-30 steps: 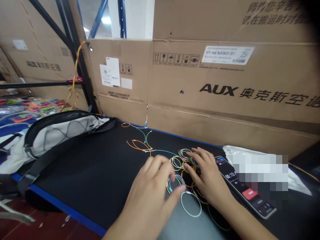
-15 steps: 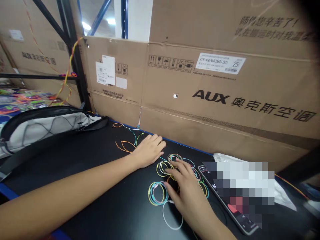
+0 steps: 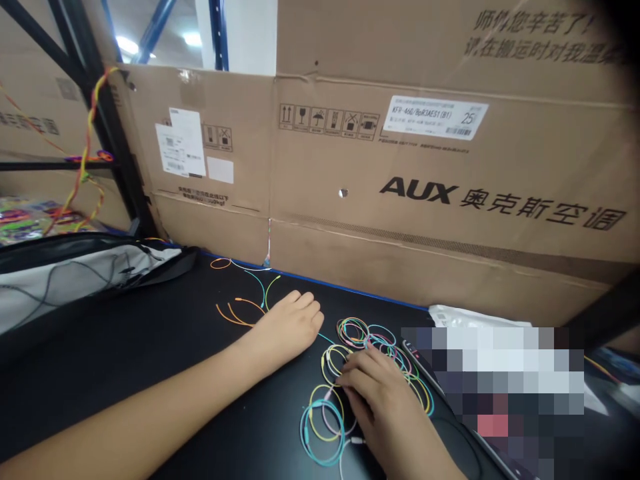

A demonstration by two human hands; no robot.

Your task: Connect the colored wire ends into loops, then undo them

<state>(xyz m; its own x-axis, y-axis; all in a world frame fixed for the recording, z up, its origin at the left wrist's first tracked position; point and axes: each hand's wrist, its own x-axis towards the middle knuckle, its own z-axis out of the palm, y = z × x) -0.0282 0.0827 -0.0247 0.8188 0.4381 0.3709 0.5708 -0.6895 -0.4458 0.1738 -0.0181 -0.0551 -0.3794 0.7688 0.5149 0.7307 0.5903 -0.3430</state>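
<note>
The right hand (image 3: 376, 397) covers part of the thin coloured wire loops (image 3: 353, 331), hiding where they cross.

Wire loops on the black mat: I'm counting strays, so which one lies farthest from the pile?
The small orange loop, at the mat's far edge, farther from the right hand than any other.

Ceiling lights (image 3: 127, 45) are glowing white in the distance and the scene is looking evenly bright, with only faint shadows. Coloured wires (image 3: 353, 331) are showing sharply, while the wide lens is bowing the edges, the top right corner is darkening, and a pixelated patch (image 3: 493, 393) is obscuring the right side.
</note>
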